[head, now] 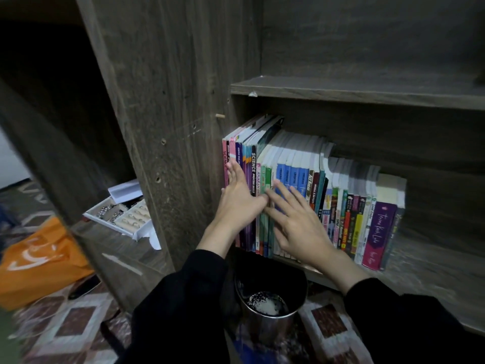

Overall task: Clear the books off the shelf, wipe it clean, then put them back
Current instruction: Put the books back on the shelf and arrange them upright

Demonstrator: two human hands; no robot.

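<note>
Standing in a row on the shelf (433,261), the books (301,185) show their spines. The tall ones at the left end are pink, purple and black. Next come green and blue ones, then smaller ones, with a purple book (380,232) near the right end.

The left hand (240,198) lies flat on the pink and purple spines, fingers straight and pointing up. Its grip is released and holds nothing. The right hand (296,222) lies on the green and blue spines, fingers spread wide. Its grip is released too. It looks a bit blurred. The two hands are just beside each other.

A bin (270,306) stands below the shelf. An orange bag (39,258) lies well apart on the left.
</note>
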